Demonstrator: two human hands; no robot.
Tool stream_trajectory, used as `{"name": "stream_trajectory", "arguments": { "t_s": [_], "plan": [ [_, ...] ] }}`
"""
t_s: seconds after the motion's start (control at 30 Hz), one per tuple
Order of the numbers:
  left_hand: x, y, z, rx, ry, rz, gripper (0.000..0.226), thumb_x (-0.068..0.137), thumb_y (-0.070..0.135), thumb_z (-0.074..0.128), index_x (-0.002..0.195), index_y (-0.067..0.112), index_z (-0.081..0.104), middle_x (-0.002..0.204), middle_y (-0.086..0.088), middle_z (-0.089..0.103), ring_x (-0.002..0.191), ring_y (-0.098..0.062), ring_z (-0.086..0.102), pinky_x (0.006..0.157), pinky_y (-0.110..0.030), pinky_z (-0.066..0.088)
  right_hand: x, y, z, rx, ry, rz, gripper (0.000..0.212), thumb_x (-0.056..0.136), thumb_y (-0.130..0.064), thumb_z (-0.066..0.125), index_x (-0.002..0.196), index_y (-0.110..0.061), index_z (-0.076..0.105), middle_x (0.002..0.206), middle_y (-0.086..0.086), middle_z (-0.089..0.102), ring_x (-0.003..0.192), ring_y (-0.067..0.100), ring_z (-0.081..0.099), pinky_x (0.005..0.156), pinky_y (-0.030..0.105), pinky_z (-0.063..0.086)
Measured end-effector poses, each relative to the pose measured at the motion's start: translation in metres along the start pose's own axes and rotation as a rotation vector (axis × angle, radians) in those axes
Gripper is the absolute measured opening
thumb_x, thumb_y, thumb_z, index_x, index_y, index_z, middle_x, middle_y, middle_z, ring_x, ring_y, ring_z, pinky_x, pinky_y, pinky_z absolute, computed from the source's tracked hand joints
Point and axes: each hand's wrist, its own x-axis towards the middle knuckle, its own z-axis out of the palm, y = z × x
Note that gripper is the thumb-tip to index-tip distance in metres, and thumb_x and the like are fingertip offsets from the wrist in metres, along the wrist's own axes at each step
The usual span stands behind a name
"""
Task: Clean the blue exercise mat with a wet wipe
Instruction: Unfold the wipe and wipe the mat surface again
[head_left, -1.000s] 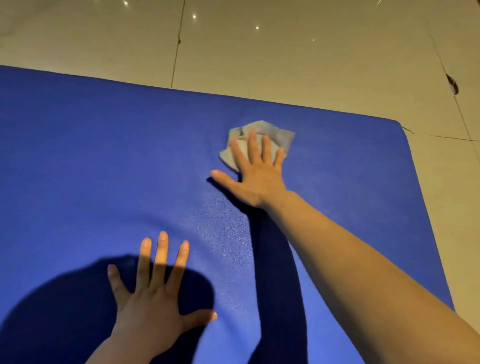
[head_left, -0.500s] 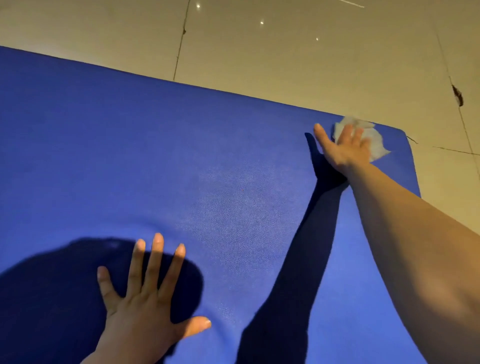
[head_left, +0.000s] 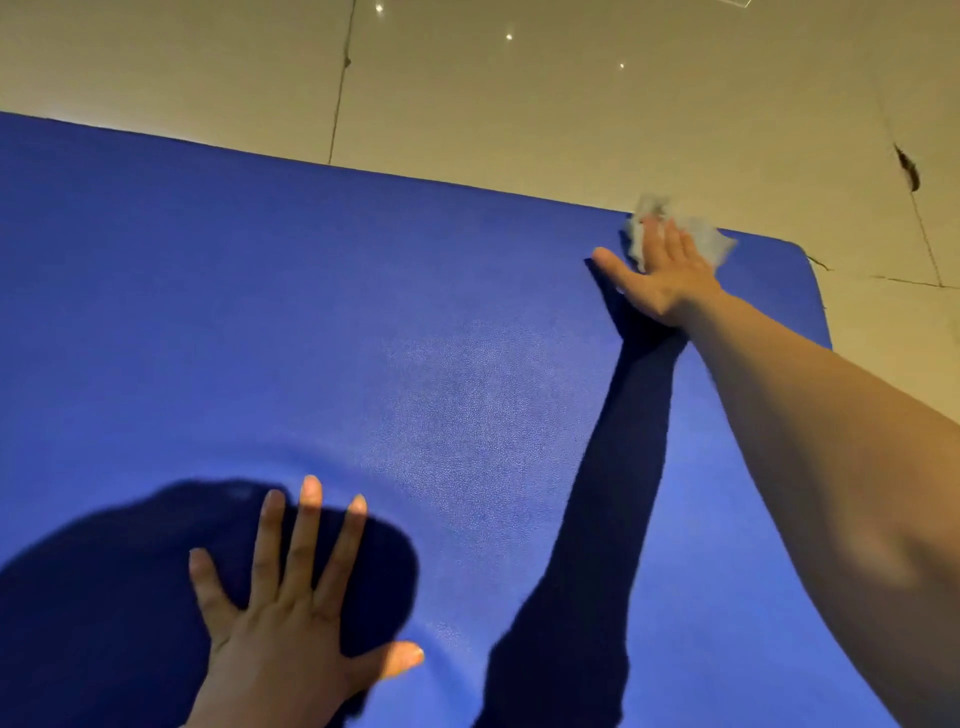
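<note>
The blue exercise mat (head_left: 415, 338) fills most of the head view, lying flat on the floor. My right hand (head_left: 660, 275) reaches to the mat's far edge near its far right corner, with straight fingers pressing a crumpled pale wet wipe (head_left: 706, 239) onto the mat. The wipe sticks out past my fingertips, and part of it lies over the far edge. My left hand (head_left: 296, 613) rests flat on the near part of the mat, fingers spread and holding nothing.
Beige floor tiles (head_left: 519, 104) with dark grout lines surround the mat beyond its far and right edges. A dark chip (head_left: 908, 169) marks a tile joint at the far right. Shadows of my arm and head fall across the mat.
My right hand slid the wipe from the mat's far middle to the far right corner, then slightly left along the far edge. My left hand stayed planted on the mat.
</note>
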Motion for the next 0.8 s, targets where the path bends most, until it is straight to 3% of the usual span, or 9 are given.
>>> {"name": "stream_trajectory", "arguments": {
  "t_s": [0.07, 0.17, 0.3, 0.4, 0.5, 0.63, 0.7, 0.8],
  "plan": [
    [0.002, 0.001, 0.001, -0.003, 0.008, 0.001, 0.118, 0.06, 0.1, 0.016, 0.155, 0.029, 0.014, 0.161, -0.01, 0.017, 0.15, -0.026, 0.002, 0.109, -0.064, -0.012, -0.001, 0.022, -0.002, 0.043, -0.012, 0.101, 0.1, 0.084, -0.082, 0.024, 0.156, -0.021, -0.008, 0.164, 0.002, -0.013, 0.15, 0.022, -0.012, 0.122, 0.042, -0.005],
    [0.003, 0.0, 0.001, 0.017, 0.013, 0.01, 0.119, 0.061, 0.1, 0.016, 0.154, 0.028, 0.017, 0.162, -0.008, 0.011, 0.15, -0.027, 0.001, 0.106, -0.066, 0.002, -0.006, 0.0, 0.005, 0.06, 0.016, 0.128, 0.103, 0.085, -0.082, 0.025, 0.156, -0.015, -0.008, 0.163, 0.006, -0.013, 0.15, 0.027, -0.014, 0.121, 0.042, -0.008],
    [0.004, 0.0, -0.003, 0.022, 0.001, 0.002, 0.115, 0.062, 0.099, 0.013, 0.152, 0.028, 0.021, 0.162, -0.01, 0.014, 0.151, -0.026, -0.001, 0.1, -0.073, 0.01, -0.042, -0.077, 0.03, 0.054, 0.029, -0.092, 0.099, 0.084, -0.082, 0.021, 0.157, -0.02, -0.005, 0.163, 0.005, -0.014, 0.149, 0.027, -0.016, 0.119, 0.048, -0.009],
    [0.003, -0.001, -0.008, 0.021, -0.044, -0.011, 0.113, 0.065, 0.098, 0.013, 0.152, 0.026, 0.024, 0.159, -0.015, 0.024, 0.151, -0.027, -0.002, 0.086, -0.083, 0.02, -0.099, -0.124, 0.065, 0.036, -0.022, -0.326, 0.093, 0.084, -0.081, 0.022, 0.156, -0.029, -0.006, 0.162, -0.001, -0.02, 0.148, 0.023, -0.022, 0.118, 0.049, -0.015],
    [0.002, -0.004, -0.01, 0.024, -0.075, -0.007, 0.113, 0.067, 0.097, 0.014, 0.15, 0.023, 0.03, 0.156, -0.016, 0.029, 0.149, -0.029, 0.008, 0.08, -0.083, 0.025, -0.108, -0.11, 0.071, -0.05, -0.021, -0.413, 0.087, 0.086, -0.079, 0.022, 0.154, -0.036, -0.009, 0.161, -0.006, -0.021, 0.148, 0.016, -0.021, 0.118, 0.044, -0.015],
    [-0.002, -0.004, -0.008, 0.009, -0.12, 0.021, 0.115, 0.064, 0.099, 0.015, 0.15, 0.025, 0.031, 0.158, -0.013, 0.026, 0.146, -0.032, 0.015, 0.089, -0.083, 0.015, -0.099, -0.022, 0.048, 0.007, -0.041, -0.062, 0.093, 0.08, -0.083, 0.015, 0.154, -0.035, -0.012, 0.162, -0.005, -0.019, 0.149, 0.016, -0.017, 0.12, 0.045, -0.009],
    [-0.002, -0.003, -0.009, -0.007, -0.165, 0.035, 0.115, 0.063, 0.099, 0.015, 0.15, 0.025, 0.032, 0.159, -0.011, 0.025, 0.147, -0.031, 0.015, 0.104, -0.069, -0.003, -0.115, 0.014, 0.048, 0.04, -0.038, 0.1, 0.102, 0.071, -0.086, 0.011, 0.155, -0.033, -0.012, 0.162, -0.003, -0.019, 0.15, 0.019, -0.016, 0.121, 0.048, -0.006],
    [-0.001, -0.002, -0.013, -0.027, -0.187, 0.047, 0.115, 0.064, 0.099, 0.013, 0.149, 0.025, 0.033, 0.158, -0.01, 0.026, 0.147, -0.029, 0.015, 0.109, -0.054, -0.017, -0.126, 0.007, 0.058, 0.124, -0.021, 0.238, 0.105, 0.073, -0.088, 0.015, 0.155, -0.029, -0.013, 0.162, 0.003, -0.021, 0.149, 0.025, -0.018, 0.119, 0.053, -0.007]
  ]
}}
